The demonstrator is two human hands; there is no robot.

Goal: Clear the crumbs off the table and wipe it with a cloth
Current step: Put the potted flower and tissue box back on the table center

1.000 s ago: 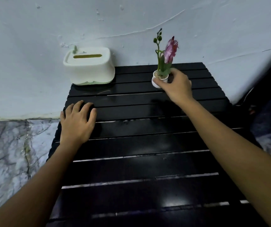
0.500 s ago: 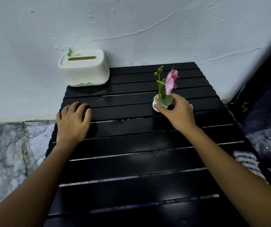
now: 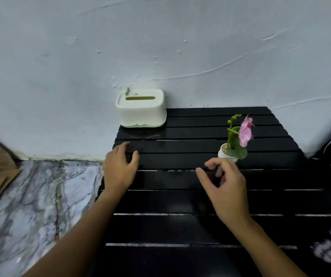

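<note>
Right hand (image 3: 226, 188) hovers just near side of the flower pot (image 3: 226, 154), fingers loosely curled, holding nothing. Left hand (image 3: 120, 168) lies flat on the table (image 3: 180, 228), fingers spread, well left of pot. Tissue box (image 3: 141, 108) sits beyond. Prob. still clearing stage; no cloth in hand, fetch that next.

Single head-worn view, close above, facing forward and down over the slatted table (image 3: 210, 198) toward the wall (image 3: 160, 47)

Black slatted table (image 3: 200, 196); cream tissue box (image 3: 141, 110); pink flower (image 3: 245, 131), white pot (image 3: 224, 153); grey-veined marble floor (image 3: 30, 196).
</note>
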